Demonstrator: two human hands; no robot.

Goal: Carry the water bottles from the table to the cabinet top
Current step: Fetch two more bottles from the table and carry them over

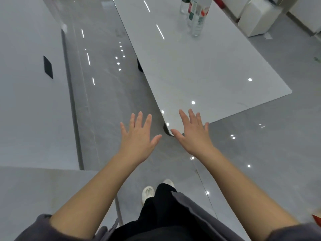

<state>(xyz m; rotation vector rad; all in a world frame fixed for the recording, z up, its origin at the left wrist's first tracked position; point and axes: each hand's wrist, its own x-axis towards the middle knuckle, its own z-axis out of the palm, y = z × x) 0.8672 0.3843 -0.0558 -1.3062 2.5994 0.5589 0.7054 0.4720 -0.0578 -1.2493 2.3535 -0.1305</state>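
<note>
Both hands empty, bottles standing at the far end of the table.

The glossy grey floor (260, 145) filled most of the view, with the pale table (199, 70) running away ahead and to the right, and a flat grey surface (26, 101) on the left that may have been the cabinet top. The water bottles (197, 16) stood upright in a tight cluster near the table's far end, at least 2 of them, the exact count hard to tell. The left hand (139, 136) hung over the floor and the right hand (194, 134) over the table's near corner, both palm-down with fingers (183, 115) spread straight, holding nothing. The bottles lay well apart from both hands, ahead and to the right, so the right hand was the nearer; reaching them would likely have needed steps along the table first.
</note>
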